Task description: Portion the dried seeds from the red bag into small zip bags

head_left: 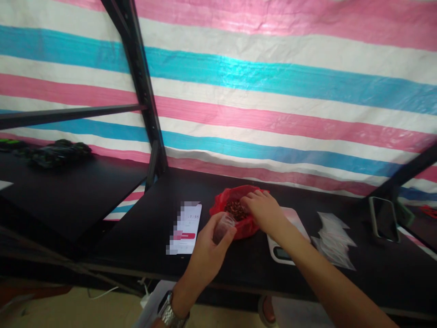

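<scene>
A small clear plastic cup (223, 228) is in my left hand (208, 246), which is closed around it, its mouth tilted towards the red plastic bag (247, 230). That bag stands open on the black table, holding many small reddish-brown pieces (235, 210) that look like beans or nuts. Over the bag's right side reaches my right hand (261, 207), fingers bent down at the pieces. What its fingertips hold, if anything, is hidden. My right forearm crosses above a white kitchen scale (283, 257) and covers part of it.
A lit phone (191, 228) lies left of the bag. Several clear zip bags (334, 241) are piled right of the scale. Farther right, a dark-screened phone (384, 218) leans up. Black shelf posts (143, 91) and a striped tarp (273, 105) stand behind.
</scene>
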Motion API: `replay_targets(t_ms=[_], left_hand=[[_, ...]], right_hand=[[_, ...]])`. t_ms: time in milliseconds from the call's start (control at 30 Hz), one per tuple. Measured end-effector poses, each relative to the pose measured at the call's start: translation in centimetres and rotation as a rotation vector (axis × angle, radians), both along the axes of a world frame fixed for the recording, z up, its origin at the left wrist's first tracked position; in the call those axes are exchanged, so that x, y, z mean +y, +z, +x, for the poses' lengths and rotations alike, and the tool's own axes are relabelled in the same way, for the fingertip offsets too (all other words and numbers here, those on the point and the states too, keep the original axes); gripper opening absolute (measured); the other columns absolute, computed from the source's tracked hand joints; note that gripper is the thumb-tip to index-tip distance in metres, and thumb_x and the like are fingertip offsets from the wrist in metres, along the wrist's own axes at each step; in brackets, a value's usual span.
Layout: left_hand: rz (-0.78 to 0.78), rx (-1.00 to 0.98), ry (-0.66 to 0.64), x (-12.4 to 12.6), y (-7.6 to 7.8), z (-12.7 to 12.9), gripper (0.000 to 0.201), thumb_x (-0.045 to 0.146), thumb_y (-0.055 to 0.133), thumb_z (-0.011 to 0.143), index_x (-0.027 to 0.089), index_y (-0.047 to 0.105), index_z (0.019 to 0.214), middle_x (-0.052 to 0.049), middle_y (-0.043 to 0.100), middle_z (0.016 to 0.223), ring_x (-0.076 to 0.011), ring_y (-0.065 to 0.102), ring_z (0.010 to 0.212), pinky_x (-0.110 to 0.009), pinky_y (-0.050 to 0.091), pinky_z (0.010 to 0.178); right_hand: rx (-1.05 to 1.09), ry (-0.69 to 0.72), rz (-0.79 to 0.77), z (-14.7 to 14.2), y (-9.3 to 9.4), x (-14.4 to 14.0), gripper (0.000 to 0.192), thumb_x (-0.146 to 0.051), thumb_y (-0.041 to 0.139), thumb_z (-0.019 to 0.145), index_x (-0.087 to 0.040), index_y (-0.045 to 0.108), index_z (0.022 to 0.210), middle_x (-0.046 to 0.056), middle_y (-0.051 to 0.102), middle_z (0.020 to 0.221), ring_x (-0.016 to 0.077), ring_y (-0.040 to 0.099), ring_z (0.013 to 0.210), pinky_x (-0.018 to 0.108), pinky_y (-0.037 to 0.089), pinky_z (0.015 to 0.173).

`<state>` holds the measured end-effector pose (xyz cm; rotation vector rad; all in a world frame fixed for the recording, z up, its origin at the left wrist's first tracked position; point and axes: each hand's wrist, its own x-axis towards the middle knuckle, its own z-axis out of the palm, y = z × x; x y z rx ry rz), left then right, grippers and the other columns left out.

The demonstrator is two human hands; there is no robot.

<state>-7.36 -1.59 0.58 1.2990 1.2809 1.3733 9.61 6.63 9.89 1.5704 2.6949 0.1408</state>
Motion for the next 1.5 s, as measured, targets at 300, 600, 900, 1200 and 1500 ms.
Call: replay_targets(t_ms=[300, 600, 900, 1200, 1500], left_hand=[[-0.053, 0.117, -0.107, -0.6, 0.0, 1.8, 0.053, 0.042, 0.081, 0.088, 0.023, 0.07, 0.135, -0.014, 0.073, 0.144, -0.0362, 0.065, 0.136, -0.051, 0.044, 0.119], [-0.106, 0.066, -0.065, 0.4, -0.4, 1.6, 0.051, 0.044, 0.077, 0.09, 0.019, 0.067, 0.134, -0.015, 0.076, 0.134, -0.0334, 0.071, 0.123, -0.048, 0.049, 0.112], [-0.097, -0.01, -0.142, 0.9, -0.9, 1.7, 0.045, 0.043, 0.075, 0.095, 0.022, 0.066, 0.134, -0.011, 0.076, 0.135, -0.0289, 0.072, 0.122, -0.04, 0.051, 0.109], [0.176, 0.298, 0.018, 0.9, -1.5, 1.4, 0.038, 0.032, 0.075, 0.094, 0.026, 0.067, 0.131, -0.007, 0.078, 0.13, -0.0254, 0.075, 0.117, -0.038, 0.059, 0.101], [0.53, 0.605, 0.237, 1.1, -0.7, 2.7, 0.04, 0.031, 0.073, 0.096, 0.025, 0.063, 0.133, -0.008, 0.078, 0.117, -0.0254, 0.076, 0.106, -0.04, 0.063, 0.092]], right_hand=[[0.07, -0.114, -0.078, 1.9, -2.2, 0.3, 0.048, -0.005, 0.053, 0.099, -0.022, 0.075, 0.139, 0.019, 0.072, 0.134, 0.0284, 0.076, 0.113, 0.038, 0.056, 0.1], [0.416, -0.18, -0.14, 2.3, -4.2, 1.0, 0.029, -0.024, 0.063, 0.101, -0.014, 0.079, 0.123, 0.016, 0.082, 0.12, 0.0293, 0.077, 0.112, 0.036, 0.055, 0.099], [0.529, -0.206, -0.243, 1.3, -4.9, 0.6, 0.024, -0.029, 0.066, 0.101, -0.02, 0.083, 0.113, 0.01, 0.085, 0.112, 0.0276, 0.08, 0.103, 0.033, 0.054, 0.084], [0.877, -0.089, -0.464, 1.8, -5.5, 1.7, 0.023, -0.031, 0.064, 0.098, -0.019, 0.084, 0.097, 0.007, 0.086, 0.101, 0.0237, 0.079, 0.089, 0.031, 0.054, 0.077], [1.174, -0.065, -0.469, 3.5, -5.1, 2.2, 0.031, -0.042, 0.064, 0.096, -0.019, 0.08, 0.11, 0.008, 0.084, 0.107, 0.0249, 0.079, 0.1, 0.036, 0.06, 0.09]])
